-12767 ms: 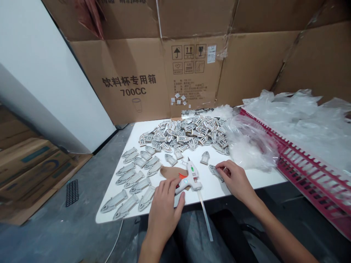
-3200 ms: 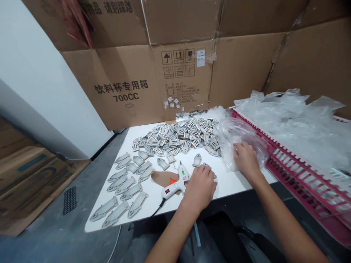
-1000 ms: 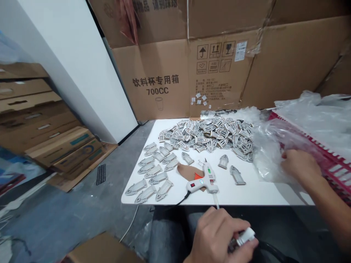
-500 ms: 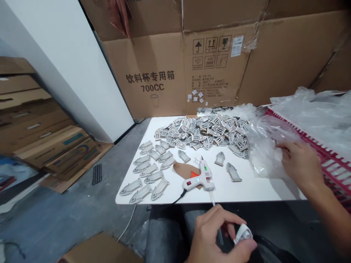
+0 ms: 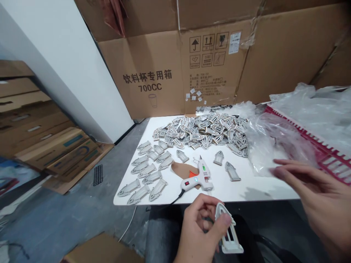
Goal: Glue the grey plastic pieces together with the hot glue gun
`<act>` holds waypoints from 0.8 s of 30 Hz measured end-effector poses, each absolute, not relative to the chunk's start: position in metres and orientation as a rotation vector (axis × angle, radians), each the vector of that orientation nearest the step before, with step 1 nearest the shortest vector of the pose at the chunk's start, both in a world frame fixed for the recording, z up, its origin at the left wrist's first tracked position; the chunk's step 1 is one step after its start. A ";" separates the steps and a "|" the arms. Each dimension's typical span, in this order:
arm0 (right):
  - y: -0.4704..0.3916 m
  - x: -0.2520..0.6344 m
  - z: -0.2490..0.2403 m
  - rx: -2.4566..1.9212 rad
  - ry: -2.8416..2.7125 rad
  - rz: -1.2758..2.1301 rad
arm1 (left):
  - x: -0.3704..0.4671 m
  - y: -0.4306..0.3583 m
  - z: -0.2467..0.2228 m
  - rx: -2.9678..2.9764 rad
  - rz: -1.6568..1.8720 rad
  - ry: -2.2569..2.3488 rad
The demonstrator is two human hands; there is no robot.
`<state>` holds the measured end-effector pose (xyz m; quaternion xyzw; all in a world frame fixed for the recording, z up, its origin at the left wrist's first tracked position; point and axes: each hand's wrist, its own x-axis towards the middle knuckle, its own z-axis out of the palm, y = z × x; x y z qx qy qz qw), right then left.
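Low in front of the table edge, my left hand (image 5: 199,228) pinches a small grey arched window-frame piece (image 5: 232,239) between thumb and fingers, its flat base pointing down. My right hand (image 5: 318,191) hovers at the table's right side, fingers stretched out and apart from the thumb, with nothing visible in them. Just beyond it lies a clear plastic bag (image 5: 263,146). A white hot glue gun (image 5: 204,179) rests on a brown scrap (image 5: 179,170) near the front edge. Several similar grey pieces (image 5: 152,177) lie spread at the left, and two are right of the gun.
A large heap of arched pieces (image 5: 203,129) covers the back of the white table (image 5: 175,195). Behind stand tall cardboard boxes (image 5: 153,51). A pink basket (image 5: 326,146) with plastic wrap sits at the right. Stacked cartons (image 5: 35,120) and a white pillar (image 5: 74,73) are left.
My left hand has turned the arched piece so its face shows, and shifted slightly left. My right hand has drawn back from the plastic bag toward me, its fingers straightened.
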<state>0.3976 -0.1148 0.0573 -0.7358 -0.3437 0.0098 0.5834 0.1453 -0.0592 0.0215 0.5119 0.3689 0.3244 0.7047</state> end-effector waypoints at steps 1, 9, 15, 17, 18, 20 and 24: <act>-0.117 0.388 0.058 -1.675 -0.833 0.189 | 0.147 -0.058 0.021 1.096 0.708 0.835; -0.106 0.333 0.047 -1.292 -0.990 0.894 | 0.153 -0.049 0.028 0.997 0.664 0.801; -0.108 0.320 0.047 -1.244 -1.030 0.964 | 0.149 -0.050 0.026 1.075 0.773 0.814; -0.109 0.317 0.048 -1.240 -1.099 0.983 | 0.148 -0.050 0.029 1.097 0.811 0.789; -0.109 0.315 0.048 -1.243 -1.122 1.005 | 0.147 -0.050 0.032 1.102 0.820 0.777; -0.109 0.312 0.047 -1.268 -1.124 1.057 | 0.147 -0.050 0.035 1.106 0.819 0.763; -0.108 0.306 0.043 -1.328 -1.066 1.025 | 0.145 -0.050 0.034 1.107 0.822 0.793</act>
